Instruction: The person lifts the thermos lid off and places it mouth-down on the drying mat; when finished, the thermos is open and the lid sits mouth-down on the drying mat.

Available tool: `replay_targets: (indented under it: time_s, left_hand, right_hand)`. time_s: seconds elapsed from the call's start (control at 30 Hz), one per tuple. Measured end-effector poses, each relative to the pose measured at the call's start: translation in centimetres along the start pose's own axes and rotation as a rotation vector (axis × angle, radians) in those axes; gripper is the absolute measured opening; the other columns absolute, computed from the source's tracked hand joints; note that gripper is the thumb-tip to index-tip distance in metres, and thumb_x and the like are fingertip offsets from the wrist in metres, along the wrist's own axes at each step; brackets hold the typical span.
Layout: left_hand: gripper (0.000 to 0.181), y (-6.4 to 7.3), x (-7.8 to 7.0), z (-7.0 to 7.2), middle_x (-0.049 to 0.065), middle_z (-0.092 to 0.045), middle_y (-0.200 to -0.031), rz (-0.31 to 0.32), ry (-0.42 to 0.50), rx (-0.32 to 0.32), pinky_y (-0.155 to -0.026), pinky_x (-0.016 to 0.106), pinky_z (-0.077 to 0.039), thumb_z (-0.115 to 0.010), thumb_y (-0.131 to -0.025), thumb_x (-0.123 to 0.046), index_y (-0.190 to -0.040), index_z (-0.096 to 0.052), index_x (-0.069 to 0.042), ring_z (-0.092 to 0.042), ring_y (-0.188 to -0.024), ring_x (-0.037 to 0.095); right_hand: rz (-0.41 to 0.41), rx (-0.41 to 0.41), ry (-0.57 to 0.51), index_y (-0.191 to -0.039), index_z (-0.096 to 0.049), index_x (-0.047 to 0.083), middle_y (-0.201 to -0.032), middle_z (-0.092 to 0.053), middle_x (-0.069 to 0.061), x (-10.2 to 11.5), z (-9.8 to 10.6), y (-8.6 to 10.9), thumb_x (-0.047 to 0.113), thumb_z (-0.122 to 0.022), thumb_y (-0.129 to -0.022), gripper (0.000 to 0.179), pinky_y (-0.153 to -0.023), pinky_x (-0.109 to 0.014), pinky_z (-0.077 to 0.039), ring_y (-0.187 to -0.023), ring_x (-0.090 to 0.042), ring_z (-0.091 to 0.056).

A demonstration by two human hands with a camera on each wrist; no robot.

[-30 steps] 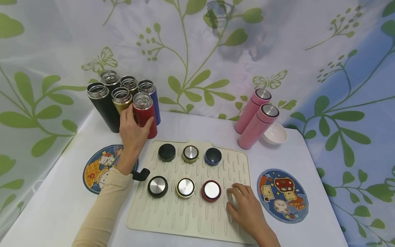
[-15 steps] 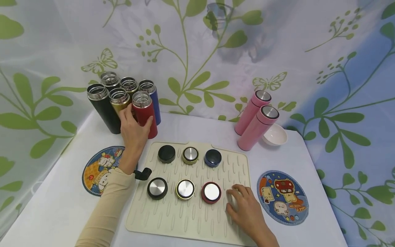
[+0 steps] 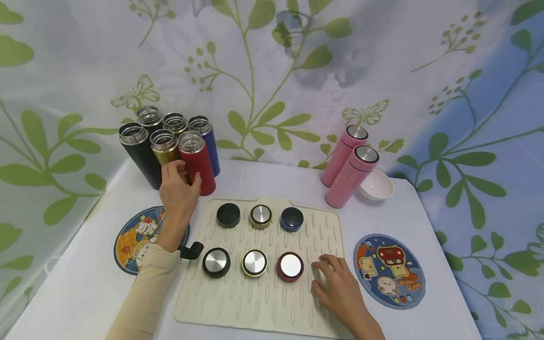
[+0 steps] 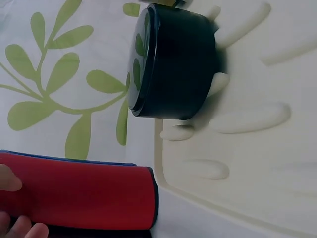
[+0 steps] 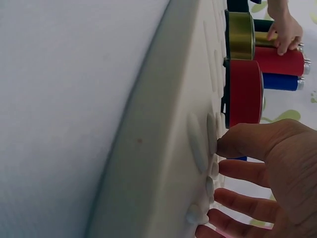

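My left hand (image 3: 178, 191) is right at the red bottle (image 3: 199, 165), its thumb over the front of it and its fingers by the bottle's left side, near a gold bottle (image 3: 165, 150). In the left wrist view the fingertips (image 4: 34, 231) and thumb are apart and not closed round the red bottle (image 4: 99, 191). My right hand (image 3: 337, 290) rests on the right part of the cream drying mat (image 3: 229, 307), fingers spread and loosely bent, right of the red lid (image 3: 290, 267). Nothing shows between those fingers in the right wrist view.
Several lidless bottles, including a black one (image 3: 140, 153) and a blue one (image 3: 210, 146), stand together back left. Two rows of lids, such as the black lid (image 3: 228, 215), lie on the mat. Two lidded pink bottles (image 3: 350, 177), a white bowl (image 3: 376, 185) and a round coaster (image 3: 388, 271) are at right.
My left hand has loosened from the red bottle and drawn slightly down and towards me, its thumb shifting off the bottle's right edge. My right hand has stayed put. The head view has tilted a little.
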State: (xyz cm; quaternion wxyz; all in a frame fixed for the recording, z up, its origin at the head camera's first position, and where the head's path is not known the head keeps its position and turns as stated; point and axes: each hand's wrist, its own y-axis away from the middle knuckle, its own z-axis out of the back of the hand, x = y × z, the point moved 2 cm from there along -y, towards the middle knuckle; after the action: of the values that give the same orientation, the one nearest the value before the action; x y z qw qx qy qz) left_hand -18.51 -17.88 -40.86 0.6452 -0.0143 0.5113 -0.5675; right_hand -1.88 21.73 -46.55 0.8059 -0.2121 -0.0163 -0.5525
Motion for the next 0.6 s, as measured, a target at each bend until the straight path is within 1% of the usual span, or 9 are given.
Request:
replay_targets:
  time_s: [0.07,0.13,0.23,0.3,0.37,0.4,0.47,0.53,0.6]
  left_hand:
    - [0.036,0.0,-0.3,0.1,0.018,-0.057,-0.11,-0.027,0.015,0.013,-0.084,0.046,-0.055,-0.077,-0.086,-0.011,-0.113,-0.056,0.0,-0.063,-0.097,0.03]
    - [0.032,0.0,-1.0,0.2,0.018,-0.059,-0.107,-0.071,0.039,0.041,-0.081,0.047,-0.055,-0.077,-0.086,-0.009,-0.11,-0.058,0.0,-0.063,-0.093,0.03]
    - [0.027,-0.1,-2.3,-0.2,0.017,-0.064,-0.099,-0.174,0.087,0.093,-0.077,0.046,-0.056,-0.076,-0.085,-0.007,-0.106,-0.061,0.001,-0.065,-0.085,0.03]
    - [0.024,-0.1,-3.4,-0.8,0.016,-0.066,-0.093,-0.256,0.108,0.144,-0.072,0.044,-0.055,-0.076,-0.085,-0.006,-0.104,-0.063,0.002,-0.066,-0.079,0.029]
    - [0.022,0.1,-4.6,-1.9,0.014,-0.067,-0.089,-0.323,0.12,0.223,-0.068,0.041,-0.055,-0.075,-0.085,-0.006,-0.104,-0.064,0.001,-0.067,-0.076,0.026]
    - [0.022,0.2,-5.3,-2.6,0.014,-0.067,-0.089,-0.345,0.128,0.27,-0.067,0.041,-0.054,-0.074,-0.085,-0.006,-0.104,-0.064,0.001,-0.068,-0.076,0.026]
    - [0.023,0.4,-7.1,-3.8,0.012,-0.067,-0.092,-0.365,0.121,0.383,-0.066,0.04,-0.054,-0.074,-0.086,-0.008,-0.106,-0.065,-0.001,-0.068,-0.078,0.024]
    - [0.024,0.7,-8.7,-5.0,0.01,-0.067,-0.097,-0.369,0.12,0.485,-0.069,0.039,-0.055,-0.073,-0.088,-0.011,-0.109,-0.066,-0.003,-0.069,-0.083,0.023]
    - [0.024,1.0,-10.2,-6.2,0.009,-0.068,-0.1,-0.371,0.126,0.554,-0.072,0.039,-0.055,-0.073,-0.088,-0.013,-0.11,-0.066,-0.004,-0.068,-0.086,0.022]
  right_hand:
    - [0.003,-0.015,-0.005,-0.102,-0.075,0.014,-0.114,-0.063,-0.007,0.0,0.0,0.1,0.016,-0.086,-0.067,0.037,-0.076,-0.043,-0.054,-0.102,-0.029,-0.058]
    - [0.001,-0.019,-0.011,-0.102,-0.075,0.014,-0.114,-0.063,-0.007,-0.1,-0.1,0.0,0.016,-0.086,-0.067,0.037,-0.076,-0.043,-0.054,-0.102,-0.029,-0.058]
    - [0.001,-0.015,-0.022,-0.104,-0.075,0.015,-0.115,-0.063,-0.006,-0.1,-0.2,-0.1,0.016,-0.086,-0.068,0.038,-0.078,-0.043,-0.054,-0.103,-0.028,-0.057]
    - [0.003,-0.011,-0.026,-0.104,-0.075,0.015,-0.115,-0.063,-0.006,-0.2,-0.2,-0.1,0.015,-0.085,-0.068,0.038,-0.078,-0.043,-0.054,-0.103,-0.028,-0.057]
    - [0.008,-0.015,-0.026,-0.103,-0.075,0.015,-0.115,-0.063,-0.006,-0.3,-0.2,0.0,0.013,-0.084,-0.067,0.038,-0.077,-0.043,-0.054,-0.102,-0.028,-0.057]
    - [0.006,-0.012,-0.024,-0.103,-0.075,0.015,-0.114,-0.063,-0.006,-0.3,-0.2,0.0,0.012,-0.083,-0.066,0.038,-0.077,-0.043,-0.054,-0.102,-0.028,-0.057]
    - [0.002,-0.009,-0.021,-0.103,-0.075,0.015,-0.114,-0.063,-0.006,-0.3,-0.2,0.0,0.01,-0.082,-0.065,0.038,-0.077,-0.043,-0.054,-0.102,-0.028,-0.057]
    - [-0.005,-0.002,-0.024,-0.103,-0.075,0.015,-0.114,-0.062,-0.006,-0.3,-0.2,0.0,0.009,-0.082,-0.065,0.039,-0.078,-0.043,-0.054,-0.102,-0.029,-0.057]
    - [-0.014,0.01,-0.028,-0.103,-0.074,0.015,-0.115,-0.062,-0.006,-0.4,-0.2,0.1,0.008,-0.083,-0.066,0.039,-0.079,-0.043,-0.054,-0.103,-0.029,-0.057]
